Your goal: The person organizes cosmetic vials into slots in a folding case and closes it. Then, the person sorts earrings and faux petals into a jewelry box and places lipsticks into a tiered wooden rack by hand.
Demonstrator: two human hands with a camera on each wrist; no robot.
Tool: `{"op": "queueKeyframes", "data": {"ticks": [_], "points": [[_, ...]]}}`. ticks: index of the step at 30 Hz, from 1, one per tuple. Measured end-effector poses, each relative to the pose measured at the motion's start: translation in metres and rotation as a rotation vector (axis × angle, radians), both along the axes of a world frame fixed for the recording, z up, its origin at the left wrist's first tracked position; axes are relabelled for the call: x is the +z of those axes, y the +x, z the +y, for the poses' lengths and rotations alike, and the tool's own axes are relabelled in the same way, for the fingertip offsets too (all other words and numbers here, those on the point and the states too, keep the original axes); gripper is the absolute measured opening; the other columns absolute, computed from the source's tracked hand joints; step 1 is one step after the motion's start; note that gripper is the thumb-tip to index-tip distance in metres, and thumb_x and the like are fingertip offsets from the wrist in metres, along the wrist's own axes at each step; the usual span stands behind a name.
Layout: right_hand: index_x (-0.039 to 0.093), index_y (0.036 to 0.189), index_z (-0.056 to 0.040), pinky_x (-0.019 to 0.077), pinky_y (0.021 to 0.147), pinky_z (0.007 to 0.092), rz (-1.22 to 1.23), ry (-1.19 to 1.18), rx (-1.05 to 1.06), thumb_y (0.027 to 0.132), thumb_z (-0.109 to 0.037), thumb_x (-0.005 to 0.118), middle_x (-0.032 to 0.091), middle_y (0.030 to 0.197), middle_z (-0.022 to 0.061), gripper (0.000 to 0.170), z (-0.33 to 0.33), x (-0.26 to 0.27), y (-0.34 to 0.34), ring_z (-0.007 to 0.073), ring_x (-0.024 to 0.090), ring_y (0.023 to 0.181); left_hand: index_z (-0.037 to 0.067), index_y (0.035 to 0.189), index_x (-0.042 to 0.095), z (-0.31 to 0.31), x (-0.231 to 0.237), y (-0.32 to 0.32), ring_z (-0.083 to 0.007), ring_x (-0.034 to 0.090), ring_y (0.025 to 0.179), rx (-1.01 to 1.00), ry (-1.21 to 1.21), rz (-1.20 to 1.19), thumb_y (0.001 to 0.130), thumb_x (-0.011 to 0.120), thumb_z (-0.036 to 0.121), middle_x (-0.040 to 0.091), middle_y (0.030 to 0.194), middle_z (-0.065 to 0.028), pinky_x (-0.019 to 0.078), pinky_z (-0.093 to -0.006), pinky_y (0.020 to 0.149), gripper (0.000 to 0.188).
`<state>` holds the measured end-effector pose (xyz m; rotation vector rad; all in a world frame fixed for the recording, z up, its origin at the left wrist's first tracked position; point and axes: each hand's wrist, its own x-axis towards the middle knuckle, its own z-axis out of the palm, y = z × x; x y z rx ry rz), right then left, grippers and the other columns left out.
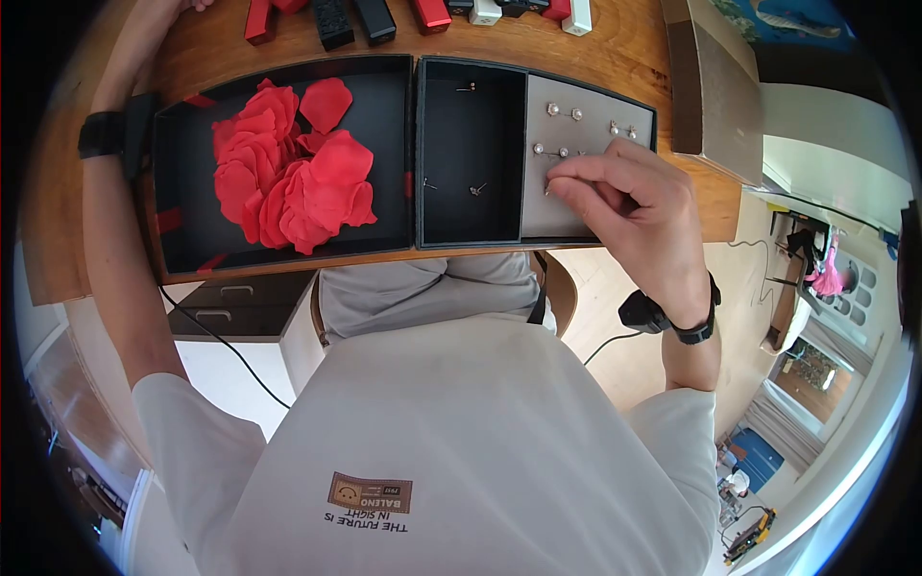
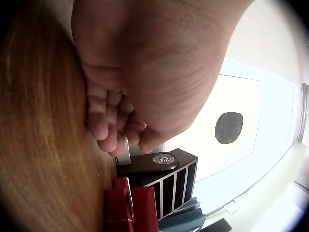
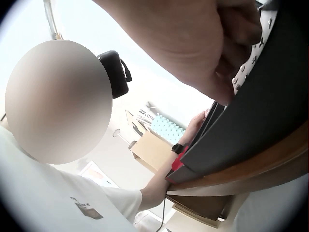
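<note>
Pale shirt (image 1: pixel 432 403) closest, below near edge of counter (image 1: pixel 615 58). Left to right: left hand (image 2: pixel 149 72) on counter toward far left, fingers loosely curled, grip relaxed; almost all cut off in head view. Left black box (image 1: pixel 394 125) along near edge, left half: red petals (image 1: pixel 288 173) heaped inside, hiding part of its floor. Small cases (image 1: pixel 374 21) toward far edge, several cropped by frame. Right black box (image 1: pixel 471 139), near edge, right of middle: left compartment has three loose earrings (image 1: pixel 476 190), too tiny for detail; right compartment has grey pad (image 1: pixel 552 219) with pearl earrings (image 1: pixel 553 108), some behind right hand (image 1: pixel 639 192). Right grip: thumb and index pinch a small earring at the pad, mostly covered. Cardboard box (image 1: pixel 715 96) at right edge, top cropped.
</note>
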<state>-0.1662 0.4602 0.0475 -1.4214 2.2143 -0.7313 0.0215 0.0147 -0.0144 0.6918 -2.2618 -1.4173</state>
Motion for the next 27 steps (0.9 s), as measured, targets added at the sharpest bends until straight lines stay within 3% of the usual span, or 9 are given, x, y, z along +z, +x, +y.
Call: {"op": "queueKeyframes", "data": {"ticks": [6, 14, 19, 27], "points": [[0.081, 0.096, -0.0073, 0.0405, 0.051, 0.029, 0.139, -0.112, 0.061, 0.084, -0.004, 0.083, 0.056, 0.071, 0.0031, 0.013, 0.006, 0.003, -0.006, 0.0135, 0.052, 0.057, 0.011, 0.083, 0.061, -0.001, -0.001, 0.0, -0.0054, 0.056, 0.064, -0.004, -0.008, 0.002, 0.11, 0.058, 0.027, 0.062, 0.075, 0.0018, 0.0459, -0.0202, 0.061, 0.032], [0.082, 0.095, -0.0088, 0.0509, 0.055, 0.0313, 0.254, -0.166, 0.255, 0.079, -0.004, 0.084, 0.063, 0.077, 0.0028, 0.017, 0.007, -0.004, -0.012, 0.0184, 0.063, 0.065, 0.011, 0.083, 0.06, -0.001, 0.001, -0.002, -0.0057, 0.056, 0.065, -0.011, -0.012, -0.028, 0.11, 0.058, 0.028, 0.062, 0.075, 0.0015, 0.0462, -0.0206, 0.062, 0.032], [0.081, 0.095, -0.009, 0.0512, 0.055, 0.0317, 0.289, -0.173, 0.282, 0.079, -0.004, 0.083, 0.063, 0.077, 0.0027, 0.017, 0.005, -0.004, -0.013, 0.0187, 0.064, 0.065, 0.011, 0.084, 0.06, 0.003, 0.005, -0.002, -0.0058, 0.057, 0.065, 0.034, -0.039, -0.041, 0.11, 0.058, 0.028, 0.062, 0.075, 0.0016, 0.0465, -0.0207, 0.063, 0.031], [0.08, 0.093, -0.0097, 0.0515, 0.056, 0.0317, 0.285, -0.163, 0.271, 0.08, -0.006, 0.082, 0.063, 0.078, 0.0024, 0.013, 0.003, -0.008, -0.013, 0.0195, 0.064, 0.066, 0.012, 0.085, 0.062, -0.001, -0.001, 0.0, -0.0047, 0.056, 0.067, -0.067, 0.028, 0.05, 0.11, 0.058, 0.029, 0.062, 0.077, 0.0029, 0.0466, -0.02, 0.064, 0.03]]}}
